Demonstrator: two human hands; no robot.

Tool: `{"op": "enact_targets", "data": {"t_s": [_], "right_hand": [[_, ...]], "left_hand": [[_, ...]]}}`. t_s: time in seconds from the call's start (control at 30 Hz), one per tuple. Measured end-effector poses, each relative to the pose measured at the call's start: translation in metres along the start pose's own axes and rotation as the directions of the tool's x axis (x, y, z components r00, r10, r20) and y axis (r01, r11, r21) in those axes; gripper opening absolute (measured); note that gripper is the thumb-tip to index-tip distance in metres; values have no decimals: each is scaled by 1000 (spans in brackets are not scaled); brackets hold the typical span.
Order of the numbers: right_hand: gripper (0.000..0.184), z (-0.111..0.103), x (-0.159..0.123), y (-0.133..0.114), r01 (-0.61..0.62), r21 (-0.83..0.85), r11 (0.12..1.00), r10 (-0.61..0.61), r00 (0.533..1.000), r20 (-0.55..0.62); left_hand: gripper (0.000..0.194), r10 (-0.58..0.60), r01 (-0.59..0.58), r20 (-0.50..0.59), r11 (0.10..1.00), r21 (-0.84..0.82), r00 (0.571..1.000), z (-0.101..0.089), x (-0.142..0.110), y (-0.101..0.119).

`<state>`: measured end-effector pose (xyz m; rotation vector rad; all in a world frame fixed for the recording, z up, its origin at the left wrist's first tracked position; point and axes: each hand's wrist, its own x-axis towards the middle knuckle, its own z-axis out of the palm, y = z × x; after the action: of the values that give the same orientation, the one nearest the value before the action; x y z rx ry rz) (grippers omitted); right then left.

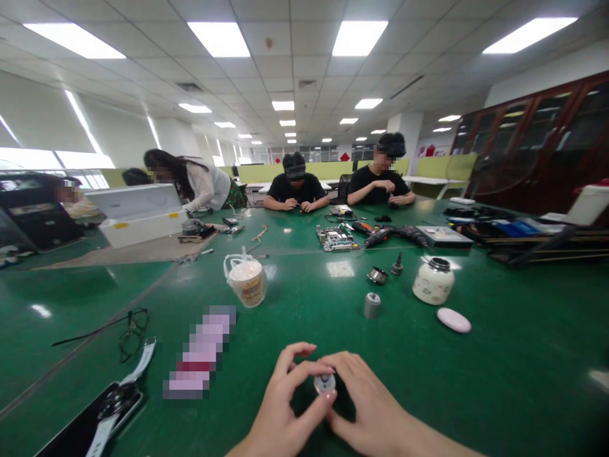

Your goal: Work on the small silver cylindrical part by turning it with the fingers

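Near the front of the green table, a small round silver metal part [325, 383] with a dark centre sits between my two hands. My left hand [292, 400] pinches it, index finger on the far side and thumb on the near side. Curled around its right side is my right hand [364, 397], fingertips meeting the left hand's and hiding part of it. Beyond the hands stands a small grey metal cylinder [372, 306], like a motor can. Farther back lie an open metal ring-shaped part [377, 275] and a small motor rotor [396, 264] with an upright shaft.
A cream jar [433, 281] and a pale pink oval object [453, 320] are to the right. A bagged cup [248, 283], glasses [134, 330] and a watch [117, 403] lie left. A circuit board [337, 238] and power drill [378, 236] are farther back. Several people work across the table.
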<state>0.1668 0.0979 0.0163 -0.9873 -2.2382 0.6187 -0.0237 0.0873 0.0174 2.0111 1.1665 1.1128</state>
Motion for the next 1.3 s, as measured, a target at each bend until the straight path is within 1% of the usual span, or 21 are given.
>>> {"op": "enact_targets", "data": {"t_s": [0.07,0.13,0.23,0.27,0.33,0.4,0.43,0.53,0.6,0.67,0.8,0.97,1.1,1.2,1.3], "right_hand": [[39,0,1,0,6,-12,1000,-6,1000,3],[32,1,2,1,7,-29,1000,-7,1000,6],[26,2,3,0,-6,-46,999,7,1000,13],[27,1,3,0,-12,-48,999,12,1000,14],[29,0,3,-1,-17,-44,999,17,1000,13],[29,-1,3,-2,-19,-38,999,20,1000,12],[29,-2,3,-2,-22,-36,999,22,1000,15],[27,-2,3,-2,-36,-35,999,37,999,22],[27,-2,3,-2,-43,-34,998,44,999,20],[27,-2,3,-2,-47,-33,998,47,999,20],[27,-2,2,-3,-46,-29,999,46,999,25],[28,-2,2,-3,-38,-41,998,39,999,16],[27,-2,3,-2,-21,-44,999,22,1000,16],[27,-1,3,-1,-10,-56,998,11,1000,16],[27,-1,3,0,1,-54,999,-1,1000,11]], "left_hand": [[17,-18,18,-3,1000,-23,1000,2,6,3],[15,-28,28,-9,999,-46,1000,0,14,6],[17,-18,17,-32,999,-46,999,-9,25,4],[18,-9,9,-49,1000,-9,999,-14,28,1],[21,2,11,-92,990,142,996,-24,34,-10],[21,-10,57,-134,937,345,991,-31,38,-25],[21,-31,85,-146,919,384,989,-34,39,-32],[18,-85,141,-147,891,432,986,-35,37,-52],[19,-101,155,-141,881,447,985,-33,35,-58],[25,-105,160,-144,879,450,984,-32,34,-59],[39,-101,156,-150,894,420,983,-33,35,-56],[35,-73,112,-125,933,342,989,-32,38,-45],[30,-6,34,-114,969,246,993,-29,33,-18],[30,65,-55,-73,990,129,995,-25,26,3],[32,75,-72,-28,993,99,997,-20,22,14]]}}
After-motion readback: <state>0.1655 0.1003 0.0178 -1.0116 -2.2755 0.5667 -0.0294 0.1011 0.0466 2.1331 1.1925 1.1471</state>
